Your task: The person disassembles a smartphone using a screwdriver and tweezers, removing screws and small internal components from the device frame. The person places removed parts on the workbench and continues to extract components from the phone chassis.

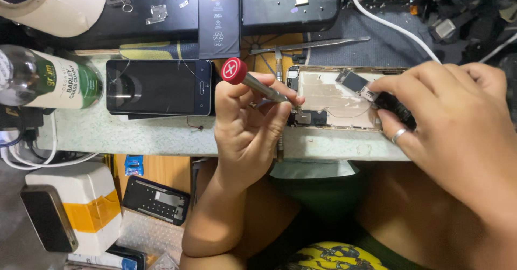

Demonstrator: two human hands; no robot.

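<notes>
Clearly, the left hand (245, 122) holds a red-capped screwdriver (257, 84) in a closed grip, angled so its tip meets the opened phone (334, 100) lying on the pale surface (161, 135). The right hand (447, 113) presses fingertips on the phone's far end, grip closed on nothing, seemingly to steady it. One intact dark phone (159, 87) lies alongside; one pair of tweezers (312, 45) rests behind.

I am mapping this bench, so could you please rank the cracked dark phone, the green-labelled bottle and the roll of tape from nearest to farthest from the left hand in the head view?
From the left hand, which holds the red-capped screwdriver:
1. Cracked dark phone, just to its left on the bench.
2. Green-labelled bottle, further left, lying on its side.
3. Roll of tape, in the top left corner.
</notes>
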